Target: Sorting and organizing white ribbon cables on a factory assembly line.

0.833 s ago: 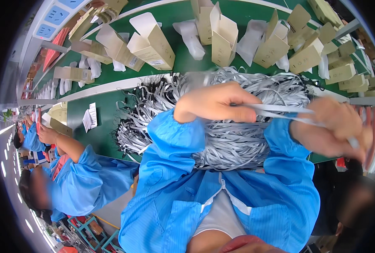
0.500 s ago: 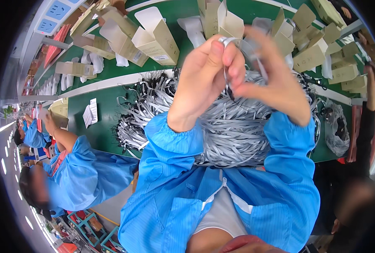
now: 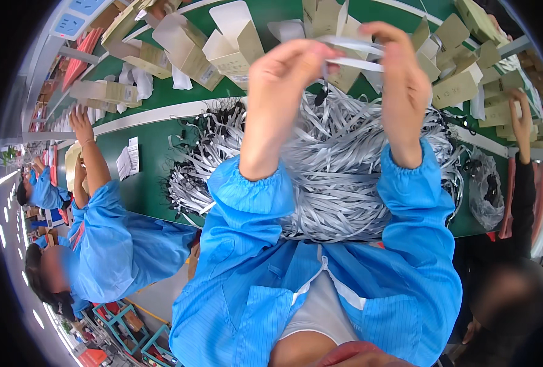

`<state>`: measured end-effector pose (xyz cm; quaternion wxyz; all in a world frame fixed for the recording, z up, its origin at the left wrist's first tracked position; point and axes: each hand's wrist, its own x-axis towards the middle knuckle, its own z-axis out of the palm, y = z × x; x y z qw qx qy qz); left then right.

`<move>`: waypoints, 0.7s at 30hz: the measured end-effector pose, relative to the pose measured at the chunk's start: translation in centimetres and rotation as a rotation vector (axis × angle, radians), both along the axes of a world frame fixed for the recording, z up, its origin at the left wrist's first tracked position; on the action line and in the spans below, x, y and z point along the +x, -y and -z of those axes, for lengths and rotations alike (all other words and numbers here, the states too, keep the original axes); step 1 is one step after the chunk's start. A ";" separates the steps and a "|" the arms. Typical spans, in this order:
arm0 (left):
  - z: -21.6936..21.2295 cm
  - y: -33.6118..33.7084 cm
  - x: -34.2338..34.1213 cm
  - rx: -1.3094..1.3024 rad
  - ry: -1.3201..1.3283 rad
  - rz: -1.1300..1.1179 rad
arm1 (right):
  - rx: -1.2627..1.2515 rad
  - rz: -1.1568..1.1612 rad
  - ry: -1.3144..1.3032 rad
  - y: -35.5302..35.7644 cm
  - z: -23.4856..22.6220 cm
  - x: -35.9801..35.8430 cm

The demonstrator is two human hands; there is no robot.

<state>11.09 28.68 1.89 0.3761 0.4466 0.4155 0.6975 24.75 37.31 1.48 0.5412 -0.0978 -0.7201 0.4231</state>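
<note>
Between my two hands, above a big pile, stretches a flat silver-grey lanyard (image 3: 358, 63) bent into a loop. My left hand (image 3: 283, 82) pinches one end of it between thumb and fingers, and a small black piece dangles just below. At the other end my right hand (image 3: 404, 85) has its fingers closed around the loop, slightly blurred. The pile of similar lanyards (image 3: 338, 177), grey straps with black ends, covers the green tabletop (image 3: 109, 131) beneath my wrists.
Open cream cartons (image 3: 234, 52) line the far side beyond a white rail. A clear plastic bag (image 3: 486, 196) with black items lies right of the pile; folded paper (image 3: 128, 160) lies left. A co-worker in blue (image 3: 124, 238) sits left, another person's arm (image 3: 520, 128) reaches in right.
My hands have moved up and away from the pile, and the lanyard now spans between them as a stretched loop. The co-worker at left has raised an arm.
</note>
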 end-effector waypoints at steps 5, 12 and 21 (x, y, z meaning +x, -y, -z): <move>0.7 -0.3 1.5 -0.084 -0.183 0.207 | -0.582 -0.379 -0.547 0.0 0.4 0.6; 3.3 -0.4 -2.9 -0.386 -0.847 -0.213 | -0.659 -0.264 -0.344 -7.9 -5.4 3.1; 14.0 -5.1 -3.1 -0.509 -1.126 -0.473 | -0.983 -1.225 -0.798 -23.5 -5.9 -4.3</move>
